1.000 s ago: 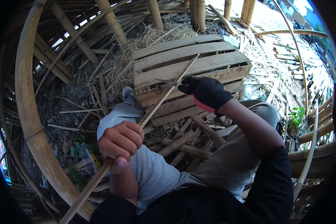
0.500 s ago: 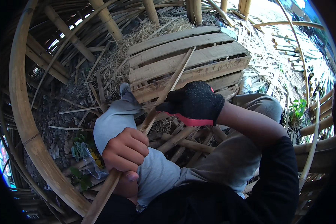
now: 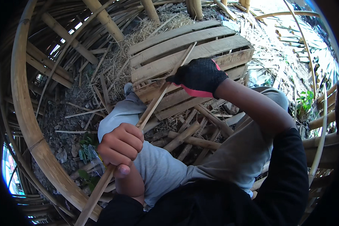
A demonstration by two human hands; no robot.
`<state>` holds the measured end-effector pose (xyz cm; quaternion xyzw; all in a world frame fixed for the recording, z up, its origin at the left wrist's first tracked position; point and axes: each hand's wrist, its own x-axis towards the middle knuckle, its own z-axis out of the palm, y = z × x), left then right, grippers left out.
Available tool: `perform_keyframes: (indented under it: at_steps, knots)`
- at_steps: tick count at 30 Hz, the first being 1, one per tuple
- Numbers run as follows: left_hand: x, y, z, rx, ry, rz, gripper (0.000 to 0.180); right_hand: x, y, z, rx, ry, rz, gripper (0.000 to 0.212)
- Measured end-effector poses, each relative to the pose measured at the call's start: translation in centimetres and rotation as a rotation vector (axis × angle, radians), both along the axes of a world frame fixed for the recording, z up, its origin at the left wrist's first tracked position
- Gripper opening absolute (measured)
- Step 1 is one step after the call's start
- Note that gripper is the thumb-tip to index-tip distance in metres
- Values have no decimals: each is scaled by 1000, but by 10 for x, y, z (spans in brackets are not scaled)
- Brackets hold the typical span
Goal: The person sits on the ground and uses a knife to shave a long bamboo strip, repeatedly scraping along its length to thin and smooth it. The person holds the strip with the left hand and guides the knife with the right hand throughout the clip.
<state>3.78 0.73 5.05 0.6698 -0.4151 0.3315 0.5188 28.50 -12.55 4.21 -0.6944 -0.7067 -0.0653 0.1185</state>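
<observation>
A long, narrow bamboo strip (image 3: 151,113) runs slantwise from the lower left up over a slatted wooden crate (image 3: 154,71). My bare left hand (image 3: 122,145) is wrapped tightly round its lower part, above my thigh. Farther along it, my right hand (image 3: 199,77), in a black glove with a red-pink edge, is closed against the strip, back of the hand upward. What its fingers hold is hidden under the glove. Just left of those fingers, a thin brownish piece shows against the crate, too small to make out. The strip's far end rests over the crate's slats.
A thick curved bamboo pole (image 3: 30,128) arcs along my left. Beneath my legs lie bamboo pieces (image 3: 194,139). Dry straw (image 3: 118,71) covers ground behind the crate. A green plant (image 3: 305,101) grows at right, and more bamboo poles (image 3: 322,122) stack beside it.
My right hand has slid up along the strip, away from me. The left hand, still gripping the strip, has shifted slightly left and up.
</observation>
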Motion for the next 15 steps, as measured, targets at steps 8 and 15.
perform_keyframes:
  at_steps: [8, 15]
  knots:
    - [6, -7, -2, -64, -24, 37, 63, 41, 4, -16, -77, 24, -115, 34]
    - [-5, 1, -6, -79, 0, 69, 60, 10, -5, -9, 14, 153, -8, 31]
